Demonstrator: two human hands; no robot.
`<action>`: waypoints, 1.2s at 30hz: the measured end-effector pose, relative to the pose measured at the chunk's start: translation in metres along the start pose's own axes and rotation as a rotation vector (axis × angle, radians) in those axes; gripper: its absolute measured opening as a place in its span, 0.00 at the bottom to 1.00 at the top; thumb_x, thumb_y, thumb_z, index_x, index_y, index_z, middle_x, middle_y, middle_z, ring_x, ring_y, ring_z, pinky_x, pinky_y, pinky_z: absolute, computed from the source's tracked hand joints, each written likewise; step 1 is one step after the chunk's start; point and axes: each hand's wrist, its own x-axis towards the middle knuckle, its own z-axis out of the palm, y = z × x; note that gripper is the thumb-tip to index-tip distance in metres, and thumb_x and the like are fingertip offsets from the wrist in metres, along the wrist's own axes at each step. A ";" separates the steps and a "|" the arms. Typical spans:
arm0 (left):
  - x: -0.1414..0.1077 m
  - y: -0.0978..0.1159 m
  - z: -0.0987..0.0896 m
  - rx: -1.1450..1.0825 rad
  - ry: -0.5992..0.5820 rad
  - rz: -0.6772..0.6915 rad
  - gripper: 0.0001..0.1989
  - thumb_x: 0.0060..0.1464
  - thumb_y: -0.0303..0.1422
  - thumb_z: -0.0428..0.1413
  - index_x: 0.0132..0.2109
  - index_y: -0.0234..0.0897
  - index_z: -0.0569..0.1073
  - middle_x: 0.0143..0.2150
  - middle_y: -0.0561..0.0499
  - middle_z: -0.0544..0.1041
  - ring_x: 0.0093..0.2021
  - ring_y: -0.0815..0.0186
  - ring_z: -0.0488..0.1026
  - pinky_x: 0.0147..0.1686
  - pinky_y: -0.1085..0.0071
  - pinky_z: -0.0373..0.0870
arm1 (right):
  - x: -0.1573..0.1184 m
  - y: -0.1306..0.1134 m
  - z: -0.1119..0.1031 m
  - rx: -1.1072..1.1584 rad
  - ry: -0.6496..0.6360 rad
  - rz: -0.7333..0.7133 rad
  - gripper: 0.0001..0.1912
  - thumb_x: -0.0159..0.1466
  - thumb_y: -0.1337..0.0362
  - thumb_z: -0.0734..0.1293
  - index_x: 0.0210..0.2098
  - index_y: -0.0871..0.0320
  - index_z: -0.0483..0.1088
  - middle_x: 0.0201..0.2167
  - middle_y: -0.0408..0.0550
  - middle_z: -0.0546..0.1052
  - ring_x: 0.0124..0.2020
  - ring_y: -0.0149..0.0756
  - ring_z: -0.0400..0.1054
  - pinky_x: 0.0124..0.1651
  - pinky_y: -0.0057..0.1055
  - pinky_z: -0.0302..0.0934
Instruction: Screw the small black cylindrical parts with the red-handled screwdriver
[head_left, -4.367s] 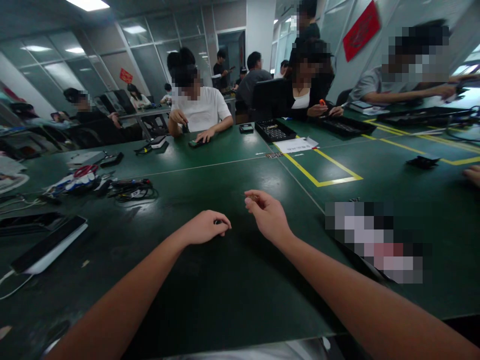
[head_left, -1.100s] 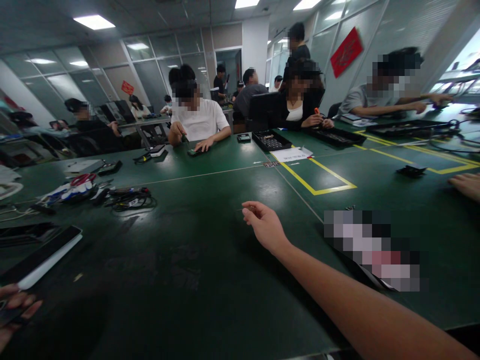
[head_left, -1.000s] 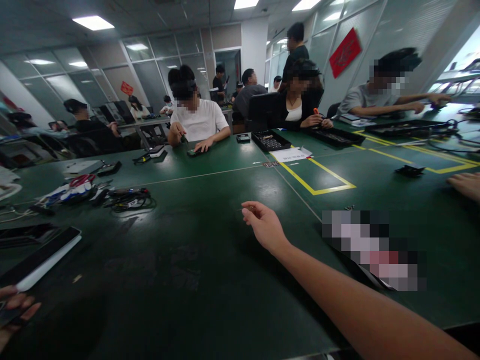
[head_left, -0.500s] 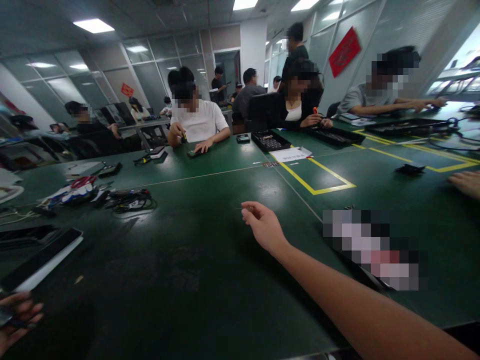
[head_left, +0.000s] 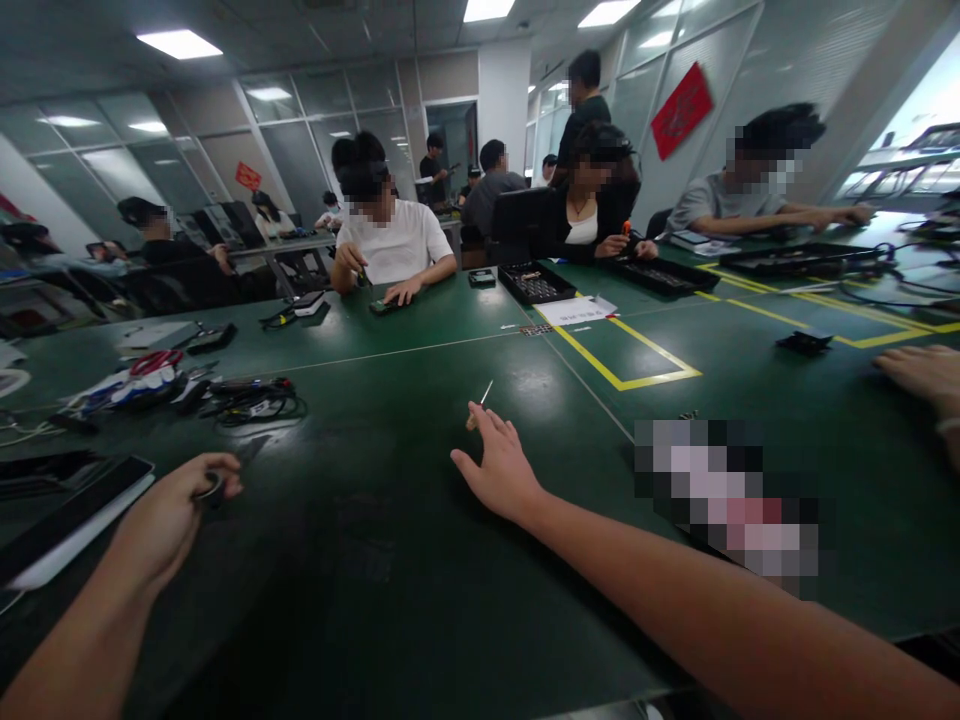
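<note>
On the green table (head_left: 360,620), my right hand (head_left: 499,460) reaches out near the middle with its fingers apart. A thin, pale pointed object (head_left: 487,392) sticks up by its fingertips, beside a small brownish item (head_left: 472,421); whether the fingers hold either is unclear. My left hand (head_left: 180,505) is over the table at the left, its fingers curled round a small dark, ring-like object (head_left: 211,489). That object's full shape is partly hidden by the fingers.
Bundled cables (head_left: 259,400) and a black-and-white case (head_left: 82,525) lie at the left. A black tray (head_left: 536,283), a white paper (head_left: 577,311) and yellow tape (head_left: 652,381) are farther off. Several people sit around; a person's hand (head_left: 922,375) rests at the right edge.
My left hand has come in from the lower left edge with the dark object. My right hand has turned and its fingers have spread; the thin object now points up beside them.
</note>
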 end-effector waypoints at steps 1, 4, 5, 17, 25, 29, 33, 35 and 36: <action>0.006 0.006 0.014 -0.081 -0.059 0.000 0.12 0.43 0.35 0.48 0.35 0.37 0.70 0.26 0.56 0.72 0.33 0.65 0.70 0.37 0.71 0.66 | 0.001 0.001 0.003 -0.022 -0.012 -0.010 0.42 0.66 0.53 0.65 0.74 0.58 0.46 0.71 0.57 0.61 0.74 0.53 0.44 0.73 0.58 0.37; 0.018 0.025 0.057 -0.114 -0.170 0.112 0.13 0.41 0.35 0.49 0.34 0.36 0.71 0.29 0.53 0.73 0.36 0.62 0.69 0.37 0.70 0.63 | 0.002 0.003 0.007 -0.064 -0.050 -0.012 0.48 0.66 0.48 0.64 0.75 0.58 0.38 0.74 0.58 0.53 0.76 0.53 0.37 0.73 0.58 0.33; 0.020 0.031 0.071 -0.113 -0.198 0.158 0.14 0.42 0.36 0.49 0.35 0.35 0.72 0.30 0.51 0.73 0.37 0.61 0.69 0.37 0.69 0.63 | 0.002 0.003 0.007 -0.073 -0.064 -0.010 0.50 0.66 0.46 0.64 0.76 0.58 0.36 0.75 0.58 0.51 0.76 0.53 0.35 0.73 0.58 0.32; -0.005 0.053 0.205 0.069 -0.233 0.454 0.18 0.49 0.19 0.51 0.48 0.37 0.66 0.44 0.47 0.72 0.45 0.59 0.70 0.49 0.63 0.66 | 0.000 -0.001 0.005 -0.137 -0.093 -0.076 0.57 0.64 0.48 0.65 0.74 0.59 0.22 0.76 0.58 0.35 0.75 0.52 0.21 0.72 0.61 0.24; -0.020 0.044 0.223 0.158 -0.256 0.703 0.11 0.60 0.23 0.54 0.48 0.38 0.70 0.46 0.46 0.74 0.48 0.57 0.70 0.52 0.57 0.66 | 0.005 0.003 -0.011 0.035 0.077 -0.229 0.39 0.64 0.66 0.65 0.73 0.53 0.51 0.71 0.54 0.61 0.73 0.47 0.49 0.71 0.54 0.48; -0.021 0.040 0.219 0.138 -0.291 0.741 0.13 0.61 0.27 0.57 0.52 0.40 0.72 0.50 0.46 0.75 0.50 0.56 0.70 0.55 0.56 0.65 | 0.006 -0.001 -0.022 0.087 0.298 -0.307 0.15 0.66 0.63 0.66 0.52 0.52 0.74 0.52 0.51 0.81 0.56 0.44 0.73 0.62 0.47 0.64; -0.020 0.039 0.217 0.134 -0.303 0.690 0.15 0.61 0.28 0.58 0.54 0.42 0.72 0.52 0.47 0.75 0.53 0.55 0.70 0.57 0.55 0.66 | 0.003 -0.006 -0.029 0.180 0.276 -0.221 0.19 0.64 0.60 0.70 0.54 0.52 0.70 0.48 0.51 0.82 0.48 0.45 0.78 0.53 0.44 0.70; -0.020 0.039 0.217 0.121 -0.293 0.658 0.16 0.60 0.27 0.58 0.54 0.42 0.72 0.52 0.47 0.75 0.53 0.55 0.70 0.57 0.55 0.66 | 0.001 -0.007 -0.030 0.223 0.275 -0.168 0.13 0.67 0.59 0.67 0.50 0.53 0.70 0.39 0.48 0.83 0.39 0.42 0.80 0.46 0.39 0.71; -0.020 0.039 0.216 0.115 -0.289 0.647 0.16 0.60 0.26 0.58 0.54 0.42 0.73 0.51 0.47 0.75 0.53 0.55 0.70 0.57 0.55 0.66 | 0.000 -0.008 -0.031 0.236 0.289 -0.156 0.10 0.68 0.59 0.65 0.48 0.53 0.69 0.34 0.46 0.82 0.35 0.39 0.79 0.43 0.37 0.70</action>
